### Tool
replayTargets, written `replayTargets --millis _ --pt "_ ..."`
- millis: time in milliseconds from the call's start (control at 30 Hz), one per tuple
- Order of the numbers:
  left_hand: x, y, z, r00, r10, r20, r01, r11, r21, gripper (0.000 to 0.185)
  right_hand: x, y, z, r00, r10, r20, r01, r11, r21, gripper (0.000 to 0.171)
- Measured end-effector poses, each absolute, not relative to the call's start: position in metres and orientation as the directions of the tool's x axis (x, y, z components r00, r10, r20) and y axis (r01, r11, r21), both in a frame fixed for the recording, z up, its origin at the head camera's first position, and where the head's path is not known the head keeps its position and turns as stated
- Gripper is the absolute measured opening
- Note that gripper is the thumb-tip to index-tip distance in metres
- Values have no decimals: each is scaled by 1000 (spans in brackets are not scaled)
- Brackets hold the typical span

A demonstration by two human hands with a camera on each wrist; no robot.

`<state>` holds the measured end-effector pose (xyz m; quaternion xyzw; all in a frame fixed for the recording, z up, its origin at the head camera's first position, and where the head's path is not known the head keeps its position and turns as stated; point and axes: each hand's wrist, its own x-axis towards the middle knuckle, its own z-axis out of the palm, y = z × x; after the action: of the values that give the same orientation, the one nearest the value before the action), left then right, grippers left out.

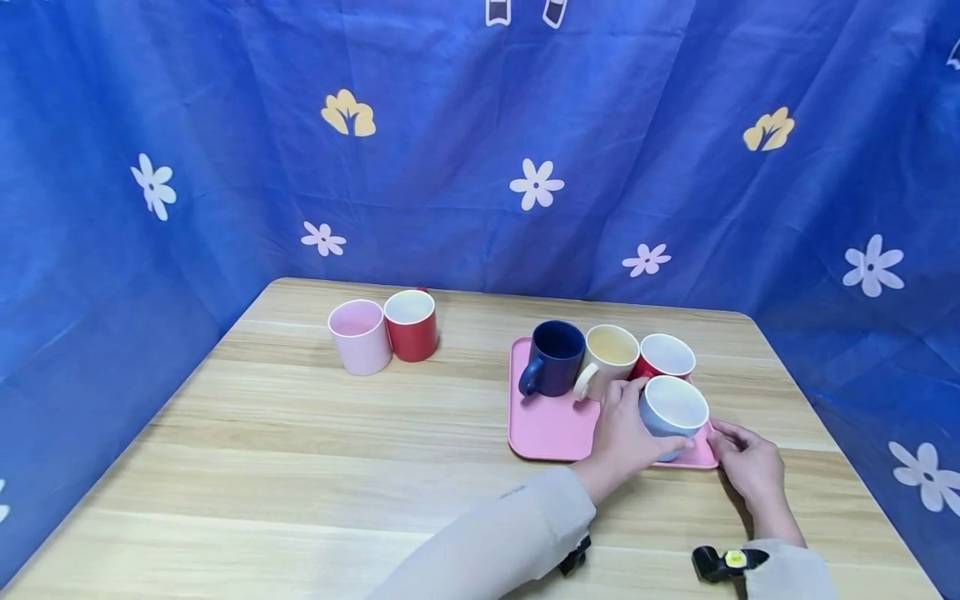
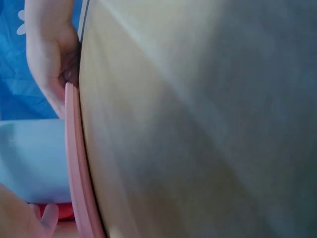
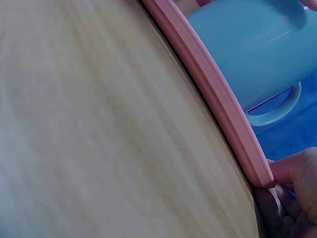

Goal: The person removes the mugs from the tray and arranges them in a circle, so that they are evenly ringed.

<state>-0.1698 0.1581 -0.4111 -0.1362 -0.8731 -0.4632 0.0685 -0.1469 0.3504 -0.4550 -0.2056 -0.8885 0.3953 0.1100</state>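
My left hand (image 1: 626, 429) grips a light blue mug (image 1: 675, 408) by its sides, at the front right of a pink tray (image 1: 547, 433). The right hand (image 1: 753, 467) pinches the tray's right front corner, with the thumb above the rim and fingers beneath it in the right wrist view. The blue mug's handle (image 3: 282, 109) points towards the right hand. Behind it on the tray stand a red mug (image 1: 667, 356) with a white inside, a cream mug (image 1: 611, 358) and a navy mug (image 1: 555, 358). The red mug is partly hidden.
On the left back of the wooden table (image 1: 262, 467) stand a pink mug (image 1: 362, 342) and another red mug (image 1: 412, 329), side by side. A blue curtain (image 1: 450, 167) with flowers surrounds the table at the back and sides.
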Motion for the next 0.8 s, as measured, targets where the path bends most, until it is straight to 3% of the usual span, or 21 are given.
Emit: replayTargets --millis 400,800 --pt "-169 174 -413 -968 65 243 237 564 791 88 -146 350 -453 -886 460 54 270 607 -747 36" --pt "-171 171 -411 -961 81 266 264 561 785 77 -146 350 -452 -892 449 46 265 604 -752 34"
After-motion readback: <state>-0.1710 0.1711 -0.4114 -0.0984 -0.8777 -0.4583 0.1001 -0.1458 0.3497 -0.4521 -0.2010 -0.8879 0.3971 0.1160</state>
